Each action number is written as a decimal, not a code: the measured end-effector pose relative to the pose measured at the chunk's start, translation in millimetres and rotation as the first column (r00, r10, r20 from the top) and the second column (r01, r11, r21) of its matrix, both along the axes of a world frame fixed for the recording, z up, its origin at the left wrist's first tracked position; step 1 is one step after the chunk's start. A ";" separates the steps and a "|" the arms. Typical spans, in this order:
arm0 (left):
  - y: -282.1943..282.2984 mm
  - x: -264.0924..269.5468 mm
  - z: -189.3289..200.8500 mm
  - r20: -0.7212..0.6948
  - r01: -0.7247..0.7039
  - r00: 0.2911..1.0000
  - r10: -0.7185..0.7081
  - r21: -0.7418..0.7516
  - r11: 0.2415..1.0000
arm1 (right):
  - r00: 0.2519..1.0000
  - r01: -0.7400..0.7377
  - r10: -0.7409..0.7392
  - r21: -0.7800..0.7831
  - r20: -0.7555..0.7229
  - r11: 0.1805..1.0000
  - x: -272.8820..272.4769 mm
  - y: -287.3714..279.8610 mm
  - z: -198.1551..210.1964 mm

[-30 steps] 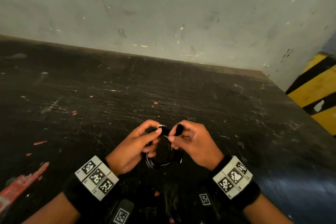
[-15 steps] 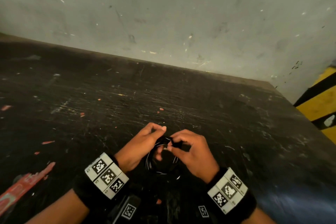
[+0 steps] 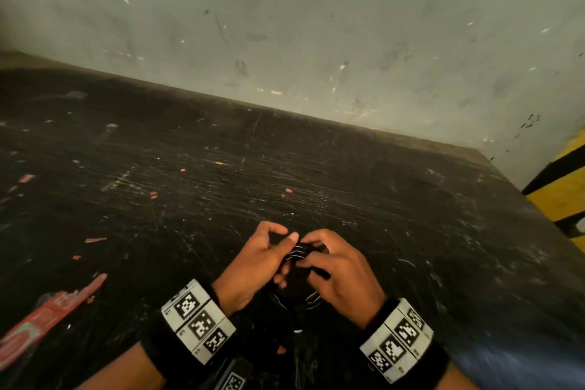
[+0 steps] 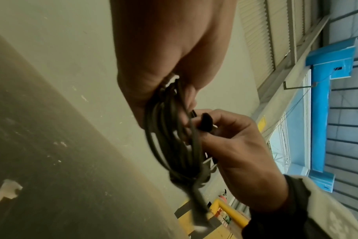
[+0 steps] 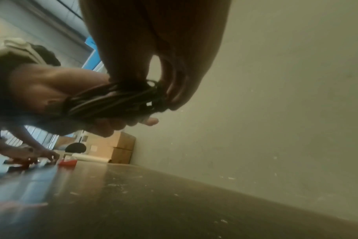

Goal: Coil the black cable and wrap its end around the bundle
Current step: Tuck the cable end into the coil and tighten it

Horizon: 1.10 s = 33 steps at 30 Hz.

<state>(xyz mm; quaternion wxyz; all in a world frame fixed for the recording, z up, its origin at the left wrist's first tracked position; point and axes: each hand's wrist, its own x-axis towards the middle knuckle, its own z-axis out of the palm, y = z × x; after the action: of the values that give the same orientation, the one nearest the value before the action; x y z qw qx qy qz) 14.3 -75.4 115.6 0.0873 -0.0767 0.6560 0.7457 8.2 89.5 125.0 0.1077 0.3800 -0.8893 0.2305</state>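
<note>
In the lower centre of the head view, both hands are together a little above the dark scratched surface (image 3: pixel 221 174), and between them is the black cable (image 3: pixel 297 255), already coiled in several loops. The left hand (image 3: pixel 253 266) holds the upper part of the bundle, with its thumb and fingers curled around the strands. The right hand (image 3: pixel 345 275) is just beside it and touches the same bundle; its fingers are curled and pinch the cable near the top. In the left wrist view the loops (image 4: pixel 170 139) hang down from the left hand, and the right hand (image 4: pixel 235 145) pinches a short black end piece (image 4: pixel 205 123) at the middle of the frame. One connector end (image 4: pixel 198 208) hangs below the coil, blurred. In the right wrist view the strands (image 5: pixel 112 100) run together between the two hands, in the upper middle of the frame. A grey wall (image 3: pixel 316 25) fills the upper part of the head view. A red strip (image 3: pixel 47 317) lies on the surface at the lower left, well apart from the hands. Both wrists wear black bands with white square markers (image 3: pixel 199 326).
</note>
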 end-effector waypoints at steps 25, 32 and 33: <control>0.7 5.0 -0.9 0.095 0.074 0.992 -0.085 0.114 0.991 | 0.982 -0.054 0.084 0.174 -0.171 0.983 6.4 19.2 7.4; 8.4 6.9 -9.6 0.075 0.110 0.991 -0.109 -0.003 0.994 | 0.985 -0.141 0.141 -0.007 0.097 0.990 5.3 13.1 16.9; 9.1 7.5 -10.7 0.091 0.114 0.989 -0.115 0.020 0.993 | 0.985 -0.084 0.099 -0.108 0.145 0.991 2.8 12.6 15.6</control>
<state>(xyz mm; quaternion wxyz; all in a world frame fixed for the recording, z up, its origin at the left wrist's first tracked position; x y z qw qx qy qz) 21.8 -66.3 104.9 0.1607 -0.0726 0.6492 0.7399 11.1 102.2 140.6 0.0490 0.3960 -0.8637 0.3080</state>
